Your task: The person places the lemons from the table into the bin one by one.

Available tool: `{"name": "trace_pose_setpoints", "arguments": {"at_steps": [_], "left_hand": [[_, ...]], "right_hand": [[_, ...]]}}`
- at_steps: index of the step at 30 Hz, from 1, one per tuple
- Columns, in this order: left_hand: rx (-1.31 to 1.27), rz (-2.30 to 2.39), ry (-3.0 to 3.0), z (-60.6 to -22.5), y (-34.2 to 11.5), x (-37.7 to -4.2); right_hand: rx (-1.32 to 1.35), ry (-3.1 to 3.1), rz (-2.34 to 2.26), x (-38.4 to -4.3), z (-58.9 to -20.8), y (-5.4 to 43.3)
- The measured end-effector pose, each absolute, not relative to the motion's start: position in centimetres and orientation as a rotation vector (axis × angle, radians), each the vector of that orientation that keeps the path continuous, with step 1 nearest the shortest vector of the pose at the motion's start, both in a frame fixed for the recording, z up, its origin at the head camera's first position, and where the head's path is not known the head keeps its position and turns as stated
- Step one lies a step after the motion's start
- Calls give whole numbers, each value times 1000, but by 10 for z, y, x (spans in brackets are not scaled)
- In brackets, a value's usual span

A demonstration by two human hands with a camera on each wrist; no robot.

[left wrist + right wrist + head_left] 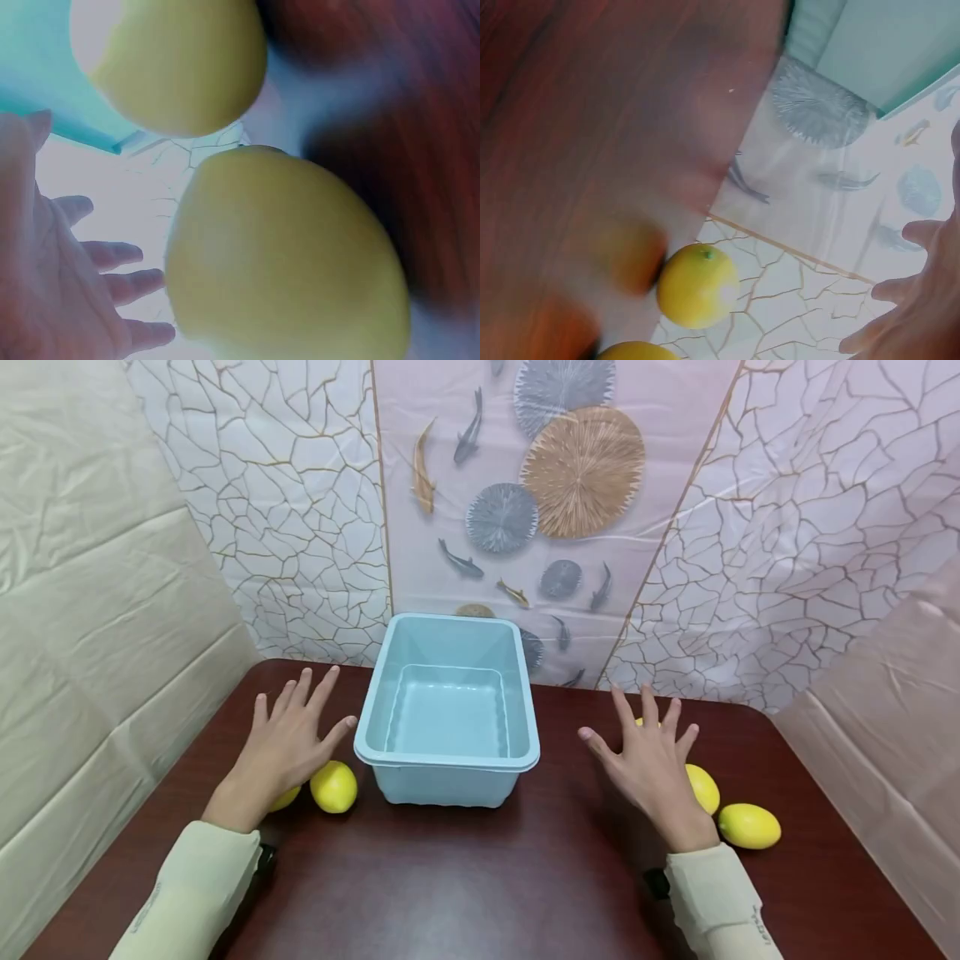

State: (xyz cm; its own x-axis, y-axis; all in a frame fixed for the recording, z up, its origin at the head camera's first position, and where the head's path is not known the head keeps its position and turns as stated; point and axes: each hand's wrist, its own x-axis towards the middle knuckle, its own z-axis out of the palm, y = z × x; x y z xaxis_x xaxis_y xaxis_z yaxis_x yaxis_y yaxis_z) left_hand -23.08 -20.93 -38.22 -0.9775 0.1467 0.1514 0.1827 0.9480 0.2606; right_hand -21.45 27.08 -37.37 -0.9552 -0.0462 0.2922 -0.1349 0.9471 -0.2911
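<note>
Holds left hand (281,747) with fingers and thumb spread wide toward the left edge of the desk (465,877), thumb tip just beside the blue box (446,785). Has a lemon (333,787) near that thumb, close to the box's near left corner, and another lemon (285,799), mostly hidden, by the wrist. Cannot tell whether touching either. Holds right hand (648,768) likewise spread, fingers pointing to the far edge, well apart from the box. Has three more on that side: a far lemon (639,722) peeking between the fingers, a middle lemon (702,789) partly covered, and a near lemon (750,827) in full sight toward the right edge. Sees the box upright near the desk's far edge, between both hands, a little left of the middle. Wears pale sleeves (191,877).
</note>
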Motion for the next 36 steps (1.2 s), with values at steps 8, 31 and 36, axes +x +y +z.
{"name": "trace_pose_setpoints", "arguments": {"at_steps": [8,31,36], "left_hand": [[-376,-506,-2717,-369,-202,-222],[-457,-934,-2599,-354,-145,-188],[-413,-948,-2664,-354,-131,-192]], "right_hand": [[224,-2744,429,-207,-363,260],[277,-2660,967,-202,-349,211],[292,-2657,1185,-207,-350,200]]}}
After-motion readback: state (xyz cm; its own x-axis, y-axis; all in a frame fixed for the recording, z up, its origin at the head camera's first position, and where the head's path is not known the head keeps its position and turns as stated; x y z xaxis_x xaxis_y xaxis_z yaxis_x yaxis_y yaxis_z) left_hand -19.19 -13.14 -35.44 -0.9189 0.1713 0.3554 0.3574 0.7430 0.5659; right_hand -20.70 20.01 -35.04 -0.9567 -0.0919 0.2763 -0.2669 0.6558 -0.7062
